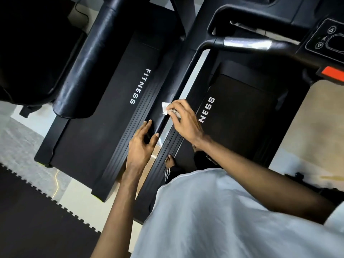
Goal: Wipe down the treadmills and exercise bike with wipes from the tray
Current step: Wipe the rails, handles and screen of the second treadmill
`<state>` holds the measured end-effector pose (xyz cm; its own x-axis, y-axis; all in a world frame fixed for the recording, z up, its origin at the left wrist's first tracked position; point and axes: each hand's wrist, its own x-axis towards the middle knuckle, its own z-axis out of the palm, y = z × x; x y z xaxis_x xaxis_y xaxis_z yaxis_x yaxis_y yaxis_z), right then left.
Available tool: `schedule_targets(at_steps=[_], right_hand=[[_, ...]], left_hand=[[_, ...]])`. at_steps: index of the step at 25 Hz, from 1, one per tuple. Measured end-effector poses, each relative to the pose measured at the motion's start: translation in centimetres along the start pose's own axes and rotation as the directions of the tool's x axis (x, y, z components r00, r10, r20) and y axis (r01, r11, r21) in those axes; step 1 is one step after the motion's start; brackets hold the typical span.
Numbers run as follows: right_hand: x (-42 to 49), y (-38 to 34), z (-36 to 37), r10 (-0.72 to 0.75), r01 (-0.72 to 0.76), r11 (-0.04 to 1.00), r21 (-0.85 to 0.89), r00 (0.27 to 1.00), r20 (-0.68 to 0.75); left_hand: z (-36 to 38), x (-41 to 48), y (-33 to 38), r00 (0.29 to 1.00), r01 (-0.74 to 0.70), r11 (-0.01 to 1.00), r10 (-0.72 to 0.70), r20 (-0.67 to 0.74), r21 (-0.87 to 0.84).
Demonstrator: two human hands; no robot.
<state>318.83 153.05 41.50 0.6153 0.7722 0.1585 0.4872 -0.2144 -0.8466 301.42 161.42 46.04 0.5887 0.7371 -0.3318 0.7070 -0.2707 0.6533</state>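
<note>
Centre frame: the right hand pinches a crumpled white wipe against the slanted black treadmill rail. Just below, the left hand is spread wide, fingers straight along that rail, right of the black FITNESS-lettered treadmill belt.

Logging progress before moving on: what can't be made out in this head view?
Tray: outside the head view.
Exercise bike: none recognisable; dark shapes top left are cut off by the edge.
Wipe: mostly hidden by the right hand pinching it.
Control panel: cut off by the right edge.
Already-wiped surfaces: no visible trace on the black rails.
</note>
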Motion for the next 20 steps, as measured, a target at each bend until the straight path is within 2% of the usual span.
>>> schedule_targets(at_steps=[2, 3, 5, 9, 11, 12, 14, 18, 20], right_hand=[[0.2, 1.1, 0.6, 0.249, -0.221, 0.95, 0.222, 0.962, -0.107], [0.5, 1.5, 1.1, 0.408, -0.347, 0.867, 0.357, 0.907, -0.109], [1.3, 1.5, 1.8, 0.637, -0.532, 0.64, 0.555, 0.771, 0.005], [3.7, 1.8, 1.8, 0.831, -0.667, 0.227, 0.71, 0.513, 0.216], [4.5, 1.7, 1.6, 0.874, -0.676, -0.026, 0.736, 0.342, 0.345], [4.5, 1.6, 1.5, 0.866, -0.674, -0.129, 0.727, 0.281, 0.414], [4.2, 1.3, 1.7, 0.84, -0.679, -0.205, 0.705, 0.248, 0.483], [4.6, 0.9, 1.5, 0.853, -0.701, -0.183, 0.689, 0.235, 0.466], [5.1, 0.7, 0.6, 0.85, -0.664, -0.146, 0.734, 0.295, 0.436]], left_hand=[[0.1, 0.4, 0.7, 1.0, 0.003, 1.0, -0.003, -0.011, -0.018], [0.2, 0.4, 0.9, 1.0, 0.015, 1.0, -0.015, -0.02, -0.018], [0.3, 0.2, 1.5, 0.998, 0.059, 0.998, -0.059, -0.035, -0.022], [0.8, -0.2, 2.1, 0.991, 0.109, 0.992, -0.113, -0.075, -0.055], [0.9, -0.3, 2.4, 0.988, 0.13, 0.99, -0.134, -0.075, -0.053], [1.0, -0.3, 2.5, 0.988, 0.137, 0.989, -0.141, -0.07, -0.049], [1.0, -0.3, 2.6, 0.988, 0.14, 0.99, -0.142, -0.066, -0.033], [1.1, -0.5, 2.5, 0.988, 0.133, 0.99, -0.135, -0.075, -0.039], [1.1, -0.4, 2.6, 0.987, 0.14, 0.989, -0.143, -0.074, -0.044]])
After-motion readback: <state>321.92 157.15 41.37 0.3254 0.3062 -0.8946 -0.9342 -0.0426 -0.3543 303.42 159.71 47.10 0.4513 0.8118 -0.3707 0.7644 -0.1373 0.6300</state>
